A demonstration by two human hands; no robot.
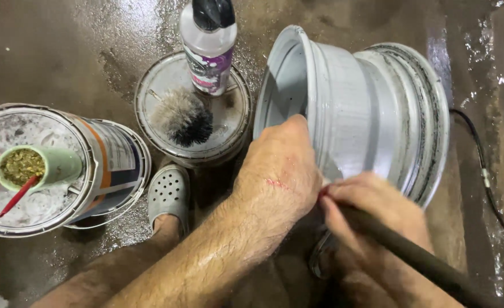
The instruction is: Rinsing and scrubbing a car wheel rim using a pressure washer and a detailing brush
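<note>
A grey wheel rim [372, 114] is stood on edge on the wet floor [46, 51], right of centre. It is steadied by the left hand [277, 171], fingers curled over its near edge. A dark hose [412, 256] is gripped in the closed right hand [372, 214]. A brush [183, 117] lies on a lid [229, 128] to the left, beside a bucket [115, 165].

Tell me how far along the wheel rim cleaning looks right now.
Midway, it seems. The grey metal wheel rim and the concrete floor are already wet. In hand: the left hand steadies the rim's edge while the right hand grips a dark hose against it. Dark grime on the rim's far lip remains; the bristle brush lies unused.
</note>
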